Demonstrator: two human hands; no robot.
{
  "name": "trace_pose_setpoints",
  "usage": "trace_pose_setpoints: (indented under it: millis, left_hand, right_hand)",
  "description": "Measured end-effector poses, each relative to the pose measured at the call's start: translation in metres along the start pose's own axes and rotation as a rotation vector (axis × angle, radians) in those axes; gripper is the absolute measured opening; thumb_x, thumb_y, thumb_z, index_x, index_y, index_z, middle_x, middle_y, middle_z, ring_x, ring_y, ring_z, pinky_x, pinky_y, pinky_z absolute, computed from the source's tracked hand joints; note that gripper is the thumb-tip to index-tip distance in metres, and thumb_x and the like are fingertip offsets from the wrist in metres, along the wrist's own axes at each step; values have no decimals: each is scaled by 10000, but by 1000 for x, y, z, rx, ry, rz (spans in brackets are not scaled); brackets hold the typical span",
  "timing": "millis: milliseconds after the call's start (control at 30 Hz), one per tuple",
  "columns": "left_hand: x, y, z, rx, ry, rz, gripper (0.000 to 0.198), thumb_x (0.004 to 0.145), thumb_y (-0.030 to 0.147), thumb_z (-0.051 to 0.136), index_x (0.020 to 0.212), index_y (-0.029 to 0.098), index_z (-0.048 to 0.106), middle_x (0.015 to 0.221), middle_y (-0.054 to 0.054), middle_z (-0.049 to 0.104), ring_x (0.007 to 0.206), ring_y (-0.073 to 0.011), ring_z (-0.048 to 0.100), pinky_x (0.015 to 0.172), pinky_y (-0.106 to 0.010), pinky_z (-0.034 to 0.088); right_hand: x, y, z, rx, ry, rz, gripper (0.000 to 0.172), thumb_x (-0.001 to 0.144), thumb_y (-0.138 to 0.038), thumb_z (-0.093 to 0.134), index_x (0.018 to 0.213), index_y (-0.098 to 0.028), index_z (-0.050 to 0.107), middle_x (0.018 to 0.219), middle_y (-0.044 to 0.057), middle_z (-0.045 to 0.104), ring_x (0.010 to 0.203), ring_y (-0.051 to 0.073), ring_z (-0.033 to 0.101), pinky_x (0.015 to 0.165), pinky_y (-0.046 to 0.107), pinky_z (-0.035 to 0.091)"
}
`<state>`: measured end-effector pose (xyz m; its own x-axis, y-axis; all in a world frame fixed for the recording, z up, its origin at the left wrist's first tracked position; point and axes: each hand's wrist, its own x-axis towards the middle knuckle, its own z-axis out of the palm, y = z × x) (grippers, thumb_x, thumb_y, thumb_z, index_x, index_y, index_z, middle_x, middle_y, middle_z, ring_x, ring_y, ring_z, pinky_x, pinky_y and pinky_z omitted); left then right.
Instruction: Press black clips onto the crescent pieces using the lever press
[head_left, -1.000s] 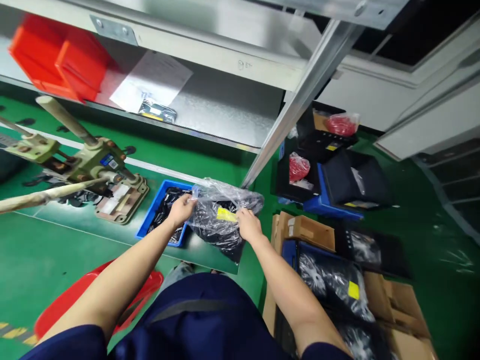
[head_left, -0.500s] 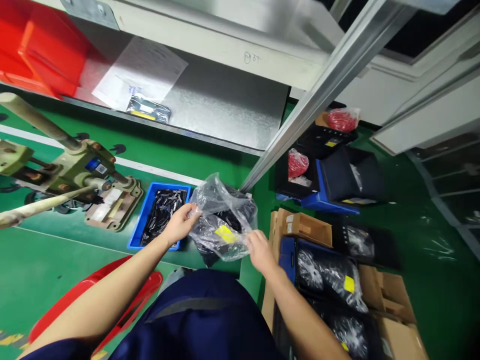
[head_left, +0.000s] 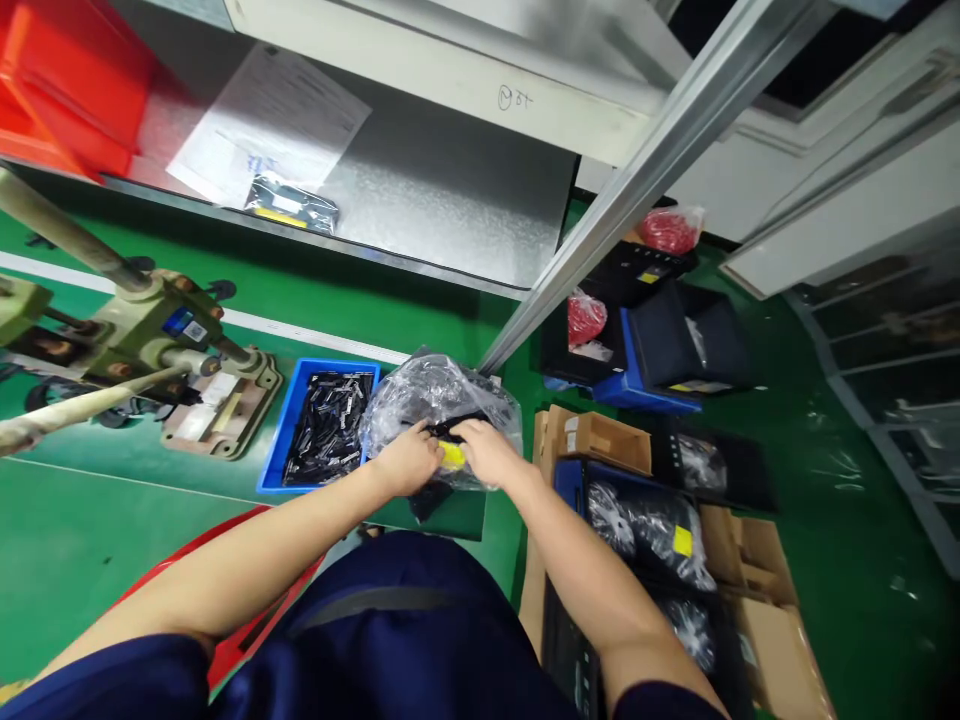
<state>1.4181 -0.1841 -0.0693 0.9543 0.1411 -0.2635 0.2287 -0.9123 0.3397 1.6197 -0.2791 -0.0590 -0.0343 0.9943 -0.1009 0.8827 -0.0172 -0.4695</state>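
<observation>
A clear plastic bag [head_left: 420, 385] with a yellow label [head_left: 452, 455] lies spread over a dark container at the bench edge. Dark parts show through it, with a black strip between my hands. My left hand [head_left: 411, 460] is closed on the bag's near side, left of the label. Just right of the label, my right hand [head_left: 486, 452] bends its fingers onto the bag. Both sets of fingertips are partly hidden by plastic and dark material. Left of the bag stands a blue bin [head_left: 280, 440] filled with small black parts [head_left: 330, 425].
A green hand press [head_left: 150, 335] stands at left, its lever reaching forward. A metal post [head_left: 600, 230] rises right of the bag. Above is a shelf [head_left: 442, 215] with papers and a bagged item. Boxes and cartons [head_left: 615, 442] sit at right; a red stool [head_left: 225, 650] is below.
My hands have come closer together, from holding the bag's mouth spread apart to gripping near the label. The bag has sunk flatter over the dark container.
</observation>
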Motion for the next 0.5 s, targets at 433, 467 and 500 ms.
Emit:
trace_pose_setpoints:
  millis: [433, 467, 500]
  left_hand:
    - [4, -21, -26, -205, 51, -140, 460, 1063, 438, 422, 1275, 147, 709, 1292, -237, 696, 1244, -390, 650, 1137, -596, 422]
    - [14, -40, -32, -178, 95, -206, 468, 1040, 396, 466, 1344, 110, 676, 1397, -287, 636, 1381, -440, 552, 1205, -667, 306]
    - [20, -61, -36, -144, 132, -272, 498, 1008, 372, 529, 1405, 94, 642, 1489, -308, 575, 1482, -462, 448, 1245, -696, 199]
  right_hand:
    - [99, 6, -18, -123, -105, 150, 454, 1037, -315, 488, 1482, -262, 557, 1523, 97, 615, 1396, 244, 595, 1202, 407, 467]
    - [85, 2, -10, -138, -150, 153, 478, 1030, -317, 505, 1505, -268, 531, 1527, 97, 609, 1389, 242, 602, 1184, 398, 476]
    - [70, 0, -4, -157, -193, 164, 531, 1009, -320, 550, 1535, -267, 494, 1541, 107, 594, 1390, 252, 604, 1176, 403, 479]
